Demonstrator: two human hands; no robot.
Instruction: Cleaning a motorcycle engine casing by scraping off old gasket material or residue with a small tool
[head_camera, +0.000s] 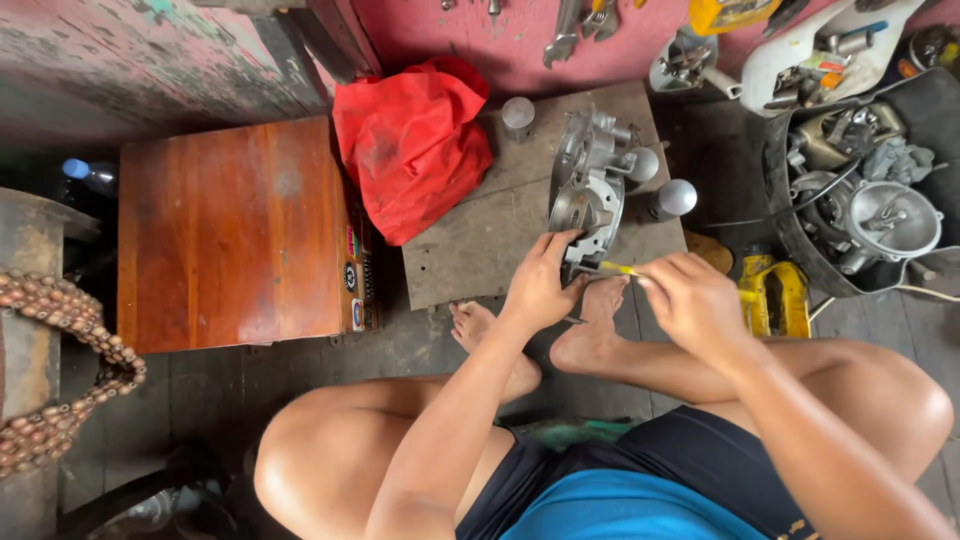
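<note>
A: Entry, head view. Where does the grey cast-metal engine casing (590, 190) sit?

B: On the grey flat board (480, 240) on the floor, near the board's right edge, running from mid-board to the near edge. The person's bare feet rest just off that near edge.

A: Left hand (538, 285)?

B: Fingers laid on the lower end of the casing, thumb and fingers bearing against its rim. Grip curled onto the metal; whether it fully clasps, cannot tell.

A: Right hand (692, 300)?

B: Grip pressed together around a thin yellow-handled tool (618, 268), whose tip points left to the casing's lower end, just beside the left fingers.

A: Surroundings?

B: Crumpled red plastic bag (410, 145) at the board's left far corner; brown wooden box (235, 235) left of the board; black tub of metal parts (860, 190) to the right; two small silver cylinders (675, 198) beside the casing.
</note>
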